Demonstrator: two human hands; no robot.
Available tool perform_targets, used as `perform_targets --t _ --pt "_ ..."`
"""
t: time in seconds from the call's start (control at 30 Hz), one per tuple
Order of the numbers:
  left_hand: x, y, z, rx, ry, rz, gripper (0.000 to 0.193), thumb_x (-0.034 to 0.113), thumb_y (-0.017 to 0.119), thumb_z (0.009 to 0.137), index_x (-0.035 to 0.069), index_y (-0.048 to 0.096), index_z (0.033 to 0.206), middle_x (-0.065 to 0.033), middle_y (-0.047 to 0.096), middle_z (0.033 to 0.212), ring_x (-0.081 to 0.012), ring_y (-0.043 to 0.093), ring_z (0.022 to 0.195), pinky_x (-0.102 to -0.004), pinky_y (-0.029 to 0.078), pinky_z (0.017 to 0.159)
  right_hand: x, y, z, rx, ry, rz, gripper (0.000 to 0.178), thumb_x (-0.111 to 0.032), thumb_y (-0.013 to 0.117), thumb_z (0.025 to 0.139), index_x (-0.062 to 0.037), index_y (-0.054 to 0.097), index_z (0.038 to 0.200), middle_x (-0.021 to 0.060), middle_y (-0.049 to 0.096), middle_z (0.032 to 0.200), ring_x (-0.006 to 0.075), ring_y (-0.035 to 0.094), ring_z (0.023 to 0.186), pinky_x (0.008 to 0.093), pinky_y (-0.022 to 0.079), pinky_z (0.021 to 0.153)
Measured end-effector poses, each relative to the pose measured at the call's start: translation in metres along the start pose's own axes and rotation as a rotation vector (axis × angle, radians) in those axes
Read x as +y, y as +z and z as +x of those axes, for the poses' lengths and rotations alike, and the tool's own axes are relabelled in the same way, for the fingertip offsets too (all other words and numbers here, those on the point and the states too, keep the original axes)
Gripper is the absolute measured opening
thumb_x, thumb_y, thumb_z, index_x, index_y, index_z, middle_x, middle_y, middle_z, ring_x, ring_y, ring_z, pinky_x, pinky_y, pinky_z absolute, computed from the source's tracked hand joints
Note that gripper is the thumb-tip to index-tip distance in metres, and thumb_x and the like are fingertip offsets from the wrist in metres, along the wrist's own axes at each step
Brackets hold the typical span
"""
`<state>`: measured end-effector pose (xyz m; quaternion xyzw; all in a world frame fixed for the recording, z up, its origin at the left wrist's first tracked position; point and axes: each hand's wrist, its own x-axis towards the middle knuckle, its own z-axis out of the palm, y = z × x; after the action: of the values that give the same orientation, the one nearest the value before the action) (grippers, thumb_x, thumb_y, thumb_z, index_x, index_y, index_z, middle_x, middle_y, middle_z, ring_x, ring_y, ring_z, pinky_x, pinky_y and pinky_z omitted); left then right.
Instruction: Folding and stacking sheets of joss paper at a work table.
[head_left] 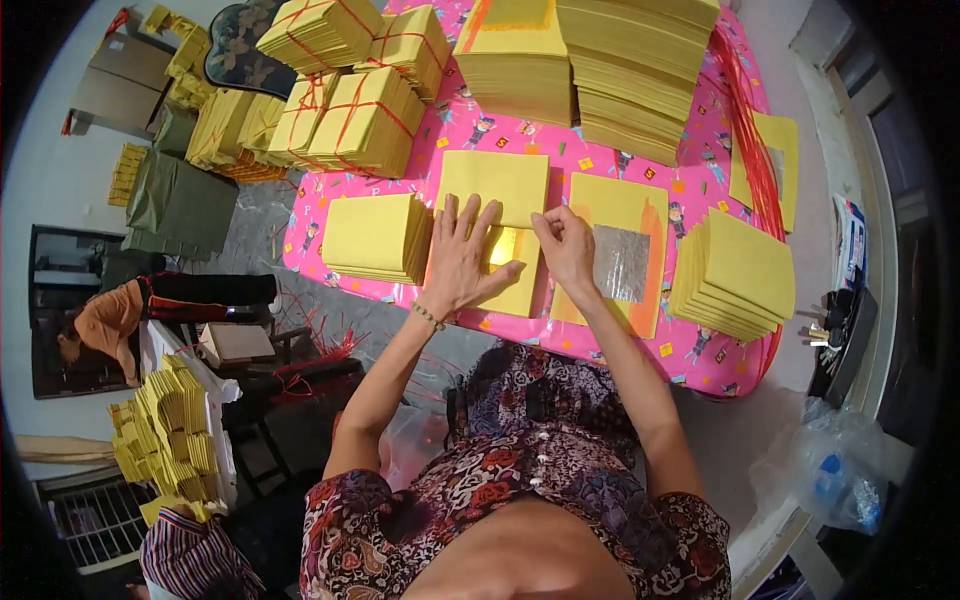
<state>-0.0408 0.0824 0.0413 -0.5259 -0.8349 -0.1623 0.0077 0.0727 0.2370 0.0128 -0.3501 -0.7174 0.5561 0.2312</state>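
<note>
My left hand [458, 258] lies flat, fingers spread, on a stack of yellow paper sheets [520, 275] whose top sheet shows a gold foil square [518, 245]. My right hand [566, 243] pinches the upper right edge of that top sheet. To the right lies another yellow stack [625, 205] with a silver foil square [621, 262] on top. All of it rests on a table with a pink patterned cloth [690, 355].
Plain yellow stacks sit at left [375, 238] and right [735, 272]. Red-tied bundles [365, 120] and tall piles [630, 65] stand at the back. Red strings [745, 140] lie at right. Two other people [105, 320] work on the floor at left.
</note>
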Motion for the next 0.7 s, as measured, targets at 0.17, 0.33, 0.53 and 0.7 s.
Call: perform_targets --t 0.17,0.33,0.53,0.7 --pt "0.005 -0.001 -0.002 0.003 -0.022 0.07 0.09 0.068 0.063 0.078 0.013 0.047 0.147 -0.0187 0.038 0.154 -0.0588 0.018 0.142 -0.0648 0.017 0.117 0.008 -0.001 0.001 0.005 -0.039 -0.009 0.026 -0.024 0.07 0.091 -0.0004 0.064 0.083 0.0095 0.066 0.068 0.022 0.065 0.063 0.0375 0.049 0.062" --pt "0.002 -0.002 -0.005 -0.004 -0.031 0.067 0.091 0.069 0.063 0.078 0.014 0.046 0.148 -0.019 0.036 0.155 -0.0589 0.017 0.142 -0.0649 0.019 0.116 0.001 -0.003 0.002 -0.023 -0.038 -0.069 0.026 -0.023 0.07 0.091 -0.0002 0.062 0.081 0.0104 0.066 0.068 0.0231 0.065 0.064 0.0377 0.049 0.062" --pt "-0.002 0.004 -0.01 0.048 -0.034 0.016 0.092 0.071 0.063 0.078 0.021 0.042 0.151 -0.031 0.027 0.154 -0.058 0.017 0.143 -0.0638 0.019 0.116 0.008 -0.002 0.004 -0.022 -0.065 -0.089 0.026 -0.024 0.07 0.091 -0.0017 0.061 0.081 0.009 0.063 0.066 0.0236 0.063 0.064 0.0381 0.049 0.063" --pt "-0.003 0.004 -0.01 0.027 -0.059 -0.005 0.093 0.071 0.065 0.077 0.023 0.041 0.152 -0.035 0.027 0.151 -0.0571 0.016 0.143 -0.0628 0.019 0.116 -0.007 -0.011 0.005 -0.075 -0.071 -0.233 0.022 -0.023 0.07 0.09 -0.0034 0.061 0.091 0.0105 0.065 0.08 0.0254 0.063 0.073 0.0398 0.049 0.067"
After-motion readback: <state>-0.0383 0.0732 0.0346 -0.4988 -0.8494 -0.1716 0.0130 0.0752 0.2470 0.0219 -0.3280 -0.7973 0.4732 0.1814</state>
